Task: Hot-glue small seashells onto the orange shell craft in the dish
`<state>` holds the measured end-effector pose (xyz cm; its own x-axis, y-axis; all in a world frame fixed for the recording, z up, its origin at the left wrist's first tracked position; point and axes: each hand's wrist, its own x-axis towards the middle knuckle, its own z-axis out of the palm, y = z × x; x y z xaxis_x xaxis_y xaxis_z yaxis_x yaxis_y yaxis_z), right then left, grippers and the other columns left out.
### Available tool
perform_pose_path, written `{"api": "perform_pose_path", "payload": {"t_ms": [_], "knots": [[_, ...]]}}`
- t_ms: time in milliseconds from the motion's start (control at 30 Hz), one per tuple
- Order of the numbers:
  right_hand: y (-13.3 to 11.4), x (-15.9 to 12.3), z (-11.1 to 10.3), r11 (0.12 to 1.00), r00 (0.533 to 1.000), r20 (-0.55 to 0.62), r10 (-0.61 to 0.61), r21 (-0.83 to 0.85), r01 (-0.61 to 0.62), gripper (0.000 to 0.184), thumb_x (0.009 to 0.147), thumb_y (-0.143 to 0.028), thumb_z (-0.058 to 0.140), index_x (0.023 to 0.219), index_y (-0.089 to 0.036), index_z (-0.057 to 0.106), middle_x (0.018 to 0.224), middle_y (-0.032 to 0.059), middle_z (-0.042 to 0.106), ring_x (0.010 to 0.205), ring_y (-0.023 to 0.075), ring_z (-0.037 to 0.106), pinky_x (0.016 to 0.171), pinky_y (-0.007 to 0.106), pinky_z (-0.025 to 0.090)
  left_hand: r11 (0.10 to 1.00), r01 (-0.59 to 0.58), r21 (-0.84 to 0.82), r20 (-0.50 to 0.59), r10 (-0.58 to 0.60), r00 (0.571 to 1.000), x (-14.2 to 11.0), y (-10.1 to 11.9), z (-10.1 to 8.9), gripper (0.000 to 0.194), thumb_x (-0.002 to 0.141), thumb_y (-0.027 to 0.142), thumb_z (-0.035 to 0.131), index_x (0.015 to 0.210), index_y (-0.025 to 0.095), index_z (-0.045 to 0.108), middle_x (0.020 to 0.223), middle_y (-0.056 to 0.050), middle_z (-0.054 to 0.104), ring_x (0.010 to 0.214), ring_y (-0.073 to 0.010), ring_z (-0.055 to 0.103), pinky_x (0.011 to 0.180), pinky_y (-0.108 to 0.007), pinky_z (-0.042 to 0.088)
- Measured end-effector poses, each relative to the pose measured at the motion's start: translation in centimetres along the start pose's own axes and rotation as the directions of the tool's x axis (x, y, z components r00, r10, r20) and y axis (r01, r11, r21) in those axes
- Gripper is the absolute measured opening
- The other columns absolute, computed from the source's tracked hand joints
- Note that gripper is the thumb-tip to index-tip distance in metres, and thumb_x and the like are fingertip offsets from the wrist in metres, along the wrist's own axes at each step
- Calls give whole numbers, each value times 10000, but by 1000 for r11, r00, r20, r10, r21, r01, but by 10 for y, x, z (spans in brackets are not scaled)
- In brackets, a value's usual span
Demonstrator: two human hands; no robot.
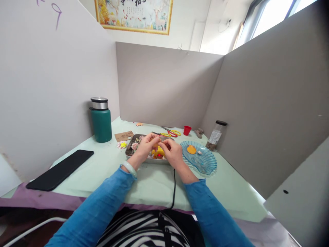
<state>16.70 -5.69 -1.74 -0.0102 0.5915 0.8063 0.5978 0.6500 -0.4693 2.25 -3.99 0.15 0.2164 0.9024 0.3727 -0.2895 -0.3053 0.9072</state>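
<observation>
Orange-brown piece (160,140) sits pinched between nearly closed fingers of left hand (146,145) and right hand (174,153); slackening could drop it into the metal tray (154,160).

Purple handwritten "9" (57,12) on left partition (59,75) — black "和" (138,2) on framed picture (133,19), jar label (215,136) unreadable

Bench (226,185) covered by pale green cloth, purple fabric at near edge. Left side: upright green bottle (101,125), black flat slab (60,170) nearer. Middle: brown card (123,136), shallow metal tray (154,161), black cable (174,188) at its near side. Beyond tray: scissors (172,133), red cup (187,130). Right: blue scalloped plate (207,163), black-lidded clear jar (216,136) near it
</observation>
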Motion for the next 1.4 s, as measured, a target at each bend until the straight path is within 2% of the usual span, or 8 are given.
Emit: {"api": "perform_pose_path", "payload": {"t_ms": [167,333,667,933,1400], "knots": [[-1,0,-1,1000,1000,-12,-10,-22,10,284,944,-384,509,748,-197,597,633,-27,574,547,111,471,577,245,349,999,43,-20,15,-43,999,-2,4,0,334,732,425,739,850,155,580,745,10,558,619,-86,525,505,-189,398],[-1,0,-1,1000,1000,-21,-19,-20,19,263,943,-350,503,744,-199,587,632,-28,560,550,112,468,575,243,347,998,35,-53,53,-32,998,-2,3,0,354,724,399,752,943,164,603,809,-4,584,676,-103,560,547,-204,441],[-5,-1,-2,999,999,-18,-44,3,44,272,941,-329,512,710,-195,559,610,-32,527,541,105,445,560,244,335,1000,-5,14,23,4,1000,-2,3,0,314,753,420,720,845,167,558,735,19,553,624,-90,516,545,-206,423],[-8,-2,-3,996,996,-37,-77,30,78,268,937,-318,518,702,-194,555,603,-28,529,531,104,447,552,246,343,994,-78,82,85,71,994,-2,0,-4,265,810,405,662,869,178,537,704,25,539,615,-97,506,551,-215,408],[-10,-3,-5,997,997,-32,-71,18,71,283,941,-355,490,712,-200,555,609,-22,543,531,107,458,552,244,365,997,-71,20,95,69,993,-3,2,-3,273,791,405,689,868,178,559,714,25,556,614,-95,525,569,-218,438]]}}
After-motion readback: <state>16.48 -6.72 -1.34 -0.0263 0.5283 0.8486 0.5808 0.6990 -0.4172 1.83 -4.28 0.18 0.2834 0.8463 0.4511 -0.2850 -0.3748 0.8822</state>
